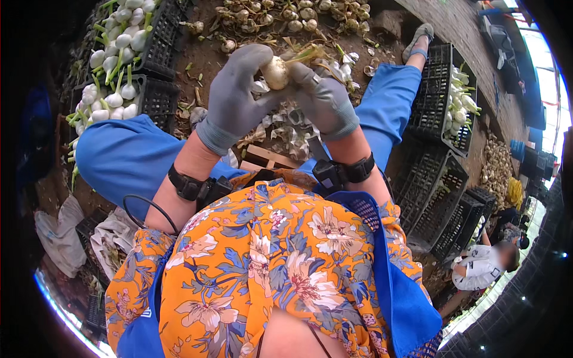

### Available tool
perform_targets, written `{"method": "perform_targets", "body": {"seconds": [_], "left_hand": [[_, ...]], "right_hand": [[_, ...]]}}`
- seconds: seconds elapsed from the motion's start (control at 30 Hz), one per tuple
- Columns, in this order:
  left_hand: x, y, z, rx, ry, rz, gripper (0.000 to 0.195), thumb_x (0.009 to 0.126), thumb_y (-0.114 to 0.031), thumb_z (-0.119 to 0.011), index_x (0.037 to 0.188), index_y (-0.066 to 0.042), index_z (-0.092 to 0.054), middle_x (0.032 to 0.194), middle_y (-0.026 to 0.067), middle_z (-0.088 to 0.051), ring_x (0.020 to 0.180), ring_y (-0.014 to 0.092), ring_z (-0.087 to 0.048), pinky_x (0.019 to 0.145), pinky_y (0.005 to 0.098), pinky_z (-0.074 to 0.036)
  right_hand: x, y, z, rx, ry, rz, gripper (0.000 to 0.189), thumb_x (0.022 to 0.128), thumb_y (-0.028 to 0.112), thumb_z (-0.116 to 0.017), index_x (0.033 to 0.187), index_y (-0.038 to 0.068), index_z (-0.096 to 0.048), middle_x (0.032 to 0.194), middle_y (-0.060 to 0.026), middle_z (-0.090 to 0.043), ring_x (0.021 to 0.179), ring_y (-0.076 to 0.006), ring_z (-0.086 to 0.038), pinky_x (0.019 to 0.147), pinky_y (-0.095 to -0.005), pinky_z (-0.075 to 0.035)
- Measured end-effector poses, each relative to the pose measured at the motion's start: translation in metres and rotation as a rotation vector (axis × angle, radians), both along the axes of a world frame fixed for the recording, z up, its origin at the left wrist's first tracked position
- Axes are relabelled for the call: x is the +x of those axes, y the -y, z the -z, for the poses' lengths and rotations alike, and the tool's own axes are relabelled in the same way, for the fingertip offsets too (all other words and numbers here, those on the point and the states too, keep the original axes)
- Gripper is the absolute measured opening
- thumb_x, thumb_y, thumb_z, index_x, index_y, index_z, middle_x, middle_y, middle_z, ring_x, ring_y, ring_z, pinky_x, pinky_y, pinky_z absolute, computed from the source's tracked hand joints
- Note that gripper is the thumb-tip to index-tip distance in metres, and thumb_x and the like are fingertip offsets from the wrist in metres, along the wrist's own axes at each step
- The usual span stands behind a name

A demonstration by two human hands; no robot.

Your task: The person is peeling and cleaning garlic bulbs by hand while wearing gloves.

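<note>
A garlic bulb [275, 73] with soil-marked skin is held up between my hands, its dry stalk [309, 53] pointing right. My left hand [241, 85], in a grey glove, grips the bulb's left side between thumb and fingers. At the stalk end, my right hand [323, 91], also gloved, has its fingers closed around the base of the stalk; part of that contact is hidden. Below the hands, loose papery garlic skins [293, 129] lie on the ground between my legs. Beyond them is a pile of unpeeled garlic bulbs [295, 15] with dried roots and stalks.
Black plastic crates of white garlic [156, 100] stand at the left. Another garlic crate [427, 96] and several stacked crates [429, 197] are at the right. A small wooden stool or board [268, 157] lies near my lap. A person [481, 268] sits far right.
</note>
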State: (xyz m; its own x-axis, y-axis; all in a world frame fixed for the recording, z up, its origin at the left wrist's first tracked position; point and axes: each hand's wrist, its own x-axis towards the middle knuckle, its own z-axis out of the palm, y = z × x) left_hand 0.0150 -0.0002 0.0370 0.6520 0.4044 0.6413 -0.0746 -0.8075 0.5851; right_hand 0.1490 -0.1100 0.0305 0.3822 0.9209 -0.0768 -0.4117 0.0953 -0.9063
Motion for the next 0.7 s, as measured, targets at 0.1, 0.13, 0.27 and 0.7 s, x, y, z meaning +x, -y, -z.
{"method": "perform_targets", "body": {"seconds": [0.1,0.13,0.27,0.7], "left_hand": [[-0.001,0.002,0.003,-0.132,0.003,-0.003,0.062,0.066,-0.011,-0.084,0.118,-0.003,-0.051,0.115,0.0139,-0.057,0.105,0.025,-0.058,0.093,0.0339,-0.046],[-0.001,0.002,0.004,-0.162,-0.001,0.003,0.061,0.067,-0.011,-0.084,0.118,-0.003,-0.051,0.115,0.0127,-0.057,0.105,0.023,-0.057,0.093,0.0331,-0.046],[0.001,0.006,0.013,-0.399,0.044,0.035,0.059,0.07,-0.011,-0.083,0.118,0.0,-0.051,0.114,0.0092,-0.056,0.104,0.017,-0.055,0.094,0.0301,-0.045],[-0.001,0.01,0.002,-1.478,-0.036,0.345,0.04,0.093,-0.024,-0.052,0.121,0.004,-0.048,0.104,0.0088,-0.059,0.085,0.013,-0.059,0.079,0.0243,-0.05]], "right_hand": [[0.008,0.002,0.01,-0.058,0.136,-0.044,0.024,0.096,0.017,-0.057,0.11,-0.001,-0.062,0.103,-0.0054,-0.066,0.089,-0.0115,-0.061,0.077,-0.0263,-0.049],[0.009,0.001,0.012,-0.059,0.134,-0.042,0.024,0.096,0.017,-0.057,0.11,-0.001,-0.062,0.103,-0.0054,-0.066,0.089,-0.0115,-0.061,0.077,-0.0263,-0.049],[0.013,0.01,0.014,-0.009,-0.037,-0.067,0.02,0.095,0.011,-0.057,0.109,-0.001,-0.064,0.103,-0.0059,-0.066,0.09,-0.0119,-0.061,0.077,-0.0267,-0.05],[0.025,0.024,-0.007,0.056,0.674,-0.124,0.014,0.091,0.006,-0.058,0.102,-0.002,-0.064,0.092,-0.0077,-0.067,0.081,-0.0139,-0.063,0.071,-0.0288,-0.051]]}}
